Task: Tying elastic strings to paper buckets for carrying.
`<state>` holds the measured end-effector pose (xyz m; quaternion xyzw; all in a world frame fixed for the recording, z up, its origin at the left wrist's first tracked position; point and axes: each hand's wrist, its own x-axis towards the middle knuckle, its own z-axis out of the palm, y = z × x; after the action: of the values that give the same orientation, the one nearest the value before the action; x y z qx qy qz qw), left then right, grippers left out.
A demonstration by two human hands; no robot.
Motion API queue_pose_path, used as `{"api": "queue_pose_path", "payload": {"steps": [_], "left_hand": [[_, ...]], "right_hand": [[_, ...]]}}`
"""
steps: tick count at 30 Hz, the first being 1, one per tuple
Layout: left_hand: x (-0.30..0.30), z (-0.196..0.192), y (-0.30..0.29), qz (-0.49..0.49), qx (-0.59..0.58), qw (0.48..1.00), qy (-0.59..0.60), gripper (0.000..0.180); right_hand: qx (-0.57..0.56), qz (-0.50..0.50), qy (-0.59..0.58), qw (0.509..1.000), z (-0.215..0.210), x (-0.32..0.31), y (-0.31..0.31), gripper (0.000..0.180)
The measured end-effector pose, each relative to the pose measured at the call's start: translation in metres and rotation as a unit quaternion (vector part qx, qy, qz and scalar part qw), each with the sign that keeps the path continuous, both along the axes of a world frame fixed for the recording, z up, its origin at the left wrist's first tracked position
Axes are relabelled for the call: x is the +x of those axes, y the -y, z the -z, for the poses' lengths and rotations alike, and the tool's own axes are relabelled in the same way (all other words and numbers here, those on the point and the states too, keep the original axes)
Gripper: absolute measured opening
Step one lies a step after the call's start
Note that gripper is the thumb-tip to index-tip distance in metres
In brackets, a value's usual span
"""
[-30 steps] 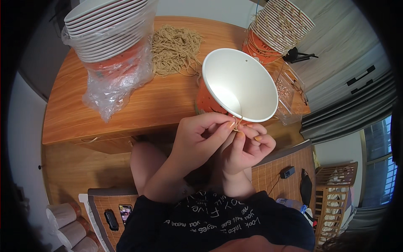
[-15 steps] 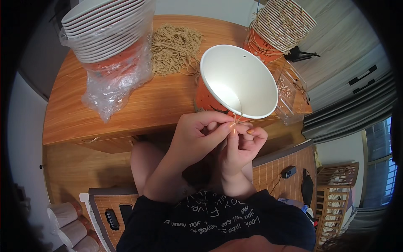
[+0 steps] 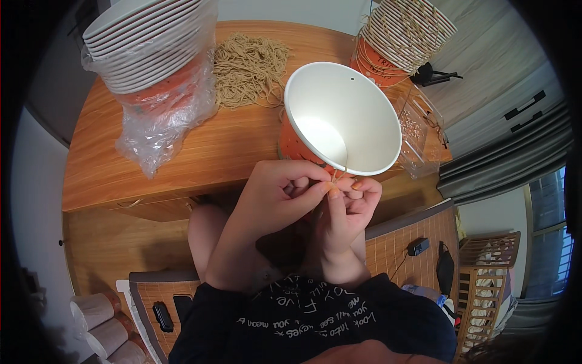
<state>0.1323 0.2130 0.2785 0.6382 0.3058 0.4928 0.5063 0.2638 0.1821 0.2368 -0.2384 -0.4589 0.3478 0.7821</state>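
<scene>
Bucket (image 3: pixel 339 112): white, smooth inside, rolled white rim, orange outer wall with dark print; small round hole just under the far rim. Sits at the tabletop (image 3: pixel 236 142) near edge, right of middle, mouth facing up. Thin tan twine (image 3: pixel 346 165) runs over the near rim. Left hand (image 3: pixel 270 197) and right hand (image 3: pixel 350 209): grip on both is a fingertip pinch on the twine, tips touching just below that rim. Twine heap (image 3: pixel 250 70) toward far edge; plastic-wrapped bucket stack (image 3: pixel 148 51) at left end; twine-draped stack (image 3: pixel 403 39) by far right corner.
</scene>
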Motion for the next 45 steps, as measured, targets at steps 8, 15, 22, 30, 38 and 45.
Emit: {"api": "queue_pose_path", "payload": {"steps": [8, 15, 22, 30, 38, 45], "left_hand": [[0.013, 0.006, 0.002, 0.008, -0.045, 0.993, 0.111, 0.011], [0.014, 0.004, 0.0, 0.02, -0.108, 0.979, 0.17, 0.01], [0.015, 0.003, 0.0, 0.014, -0.127, 0.977, 0.171, 0.008], [0.017, 0.007, -0.001, 0.025, -0.13, 0.973, 0.19, 0.008], [0.017, 0.007, -0.002, 0.026, -0.127, 0.971, 0.2, 0.008], [0.018, 0.007, -0.002, 0.011, -0.12, 0.972, 0.202, 0.007]], "right_hand": [[-0.001, -0.013, 0.015, 1.0, -0.003, 0.002, 0.003, 0.034], [-0.011, -0.018, 0.026, 0.999, -0.003, 0.007, 0.003, 0.04], [0.091, 0.171, 0.195, 0.962, 0.002, 0.009, 0.0, 0.048], [0.088, 0.198, 0.25, 0.944, -0.006, 0.008, 0.0, 0.047], [0.071, 0.166, 0.22, 0.959, -0.005, 0.007, -0.001, 0.05], [0.056, 0.136, 0.222, 0.964, -0.007, 0.009, 0.001, 0.052]]}}
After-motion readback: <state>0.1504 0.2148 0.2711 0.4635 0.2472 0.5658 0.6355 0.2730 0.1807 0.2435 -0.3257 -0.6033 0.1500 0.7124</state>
